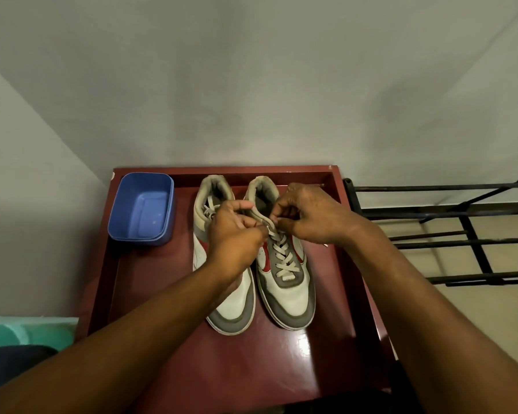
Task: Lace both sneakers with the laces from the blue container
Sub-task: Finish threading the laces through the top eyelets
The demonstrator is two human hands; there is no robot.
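Working on the sneaker farther from the blue container, with left hand and right hand each in a closed grip, seemingly pinching the soft, limp lace at its top, best held near the stiffer tips.

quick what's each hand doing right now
Left hand: pinches the lace at the top of the right-hand sneaker.
Right hand: pinches the same lace.

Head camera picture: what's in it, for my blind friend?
Left hand and right hand pinch a lace at the top of the right-side sneaker. The other sneaker has a lace too; the blue container holds no laces.
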